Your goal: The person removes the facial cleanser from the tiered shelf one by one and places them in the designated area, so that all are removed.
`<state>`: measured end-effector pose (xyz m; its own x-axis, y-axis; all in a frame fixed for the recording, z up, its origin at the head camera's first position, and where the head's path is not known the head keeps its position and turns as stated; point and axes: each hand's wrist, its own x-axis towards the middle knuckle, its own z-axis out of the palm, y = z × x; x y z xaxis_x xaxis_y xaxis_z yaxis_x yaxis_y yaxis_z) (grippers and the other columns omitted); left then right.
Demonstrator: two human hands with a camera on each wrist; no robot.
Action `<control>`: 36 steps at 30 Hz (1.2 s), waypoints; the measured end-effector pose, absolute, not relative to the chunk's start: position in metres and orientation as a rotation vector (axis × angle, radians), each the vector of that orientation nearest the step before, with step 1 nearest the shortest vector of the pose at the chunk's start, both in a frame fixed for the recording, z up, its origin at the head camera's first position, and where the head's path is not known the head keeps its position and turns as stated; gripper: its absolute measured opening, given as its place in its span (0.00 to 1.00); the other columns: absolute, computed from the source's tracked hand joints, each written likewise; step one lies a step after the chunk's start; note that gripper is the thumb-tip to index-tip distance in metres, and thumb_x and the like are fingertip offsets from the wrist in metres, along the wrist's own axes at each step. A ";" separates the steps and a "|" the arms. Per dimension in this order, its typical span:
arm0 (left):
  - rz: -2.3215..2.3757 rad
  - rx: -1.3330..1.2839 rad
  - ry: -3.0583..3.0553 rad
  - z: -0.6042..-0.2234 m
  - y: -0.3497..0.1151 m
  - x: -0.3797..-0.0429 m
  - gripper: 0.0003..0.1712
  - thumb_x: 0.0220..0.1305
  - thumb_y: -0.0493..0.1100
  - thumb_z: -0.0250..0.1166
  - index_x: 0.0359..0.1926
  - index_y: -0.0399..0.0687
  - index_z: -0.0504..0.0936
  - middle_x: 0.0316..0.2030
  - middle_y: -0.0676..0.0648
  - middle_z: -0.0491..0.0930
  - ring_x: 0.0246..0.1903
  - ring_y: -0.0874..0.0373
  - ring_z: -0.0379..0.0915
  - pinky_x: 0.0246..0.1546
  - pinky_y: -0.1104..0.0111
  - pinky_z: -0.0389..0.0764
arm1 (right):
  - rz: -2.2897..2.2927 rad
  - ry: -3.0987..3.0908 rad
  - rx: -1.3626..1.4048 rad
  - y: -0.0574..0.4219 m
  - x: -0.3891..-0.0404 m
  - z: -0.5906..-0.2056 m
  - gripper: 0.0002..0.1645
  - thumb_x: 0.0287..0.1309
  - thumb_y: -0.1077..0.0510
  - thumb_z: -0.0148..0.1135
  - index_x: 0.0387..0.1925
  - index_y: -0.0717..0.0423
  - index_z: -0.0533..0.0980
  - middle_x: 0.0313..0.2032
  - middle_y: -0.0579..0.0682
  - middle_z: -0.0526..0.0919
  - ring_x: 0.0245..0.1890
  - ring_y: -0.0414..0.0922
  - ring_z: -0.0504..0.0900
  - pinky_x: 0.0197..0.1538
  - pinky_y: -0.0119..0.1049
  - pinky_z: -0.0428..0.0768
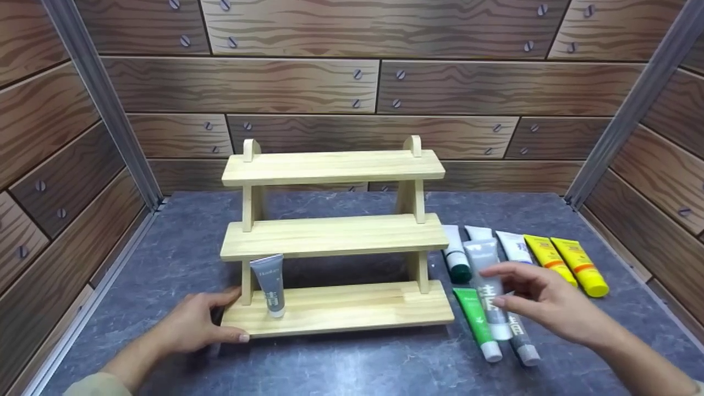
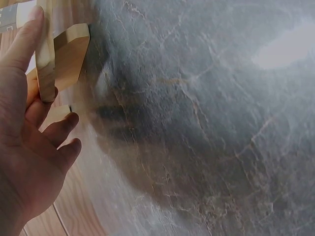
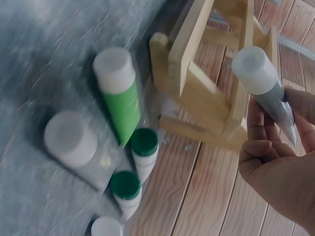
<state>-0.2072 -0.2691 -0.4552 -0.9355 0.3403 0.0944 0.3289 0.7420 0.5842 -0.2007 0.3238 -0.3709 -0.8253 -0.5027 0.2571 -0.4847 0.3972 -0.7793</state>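
Observation:
My right hand (image 1: 555, 300) pinches a grey squeeze tube (image 1: 488, 291) with a white cap between thumb and fingers. The tube hangs cap down, overlapping the tubes on the table in the head view. In the right wrist view the same tube's white cap (image 3: 253, 69) points toward the camera. My left hand (image 1: 187, 324) grips the left end of the wooden three-tier display shelf (image 1: 335, 239) at its bottom board, thumb along the front edge. A smaller grey tube (image 1: 269, 283) stands on its cap at the left of that bottom board, leaning slightly.
Right of the shelf lie a green tube (image 1: 476, 319), a dark grey tube (image 1: 522, 341), a white tube with a green cap (image 1: 456, 256), more white tubes (image 1: 514, 247) and two yellow tubes (image 1: 580, 267). Wood-patterned walls (image 1: 352, 85) enclose the grey marbled table (image 1: 352, 366) on three sides.

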 end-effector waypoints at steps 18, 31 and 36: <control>0.988 0.508 2.894 -0.451 -0.267 -0.209 0.59 0.45 0.65 0.85 0.71 0.36 0.76 0.66 0.31 0.76 0.66 0.34 0.74 0.68 0.40 0.72 | -1.410 2.676 -0.759 0.372 -0.204 -0.377 0.25 0.70 0.69 0.66 0.66 0.64 0.77 0.49 0.50 0.86 0.42 0.41 0.86 0.39 0.36 0.88; 0.979 0.553 2.912 -0.455 -0.268 -0.207 0.57 0.46 0.65 0.85 0.71 0.37 0.77 0.64 0.33 0.80 0.60 0.42 0.79 0.65 0.41 0.76 | -1.355 2.687 -0.570 0.402 -0.213 -0.393 0.26 0.72 0.65 0.65 0.68 0.64 0.75 0.55 0.41 0.83 0.46 0.38 0.84 0.43 0.32 0.86; 0.982 0.562 2.921 -0.455 -0.268 -0.208 0.58 0.46 0.66 0.85 0.71 0.37 0.77 0.64 0.33 0.80 0.61 0.44 0.78 0.65 0.42 0.76 | -1.310 2.644 -0.484 0.414 -0.216 -0.399 0.27 0.73 0.62 0.66 0.69 0.64 0.74 0.59 0.49 0.80 0.48 0.39 0.84 0.47 0.33 0.86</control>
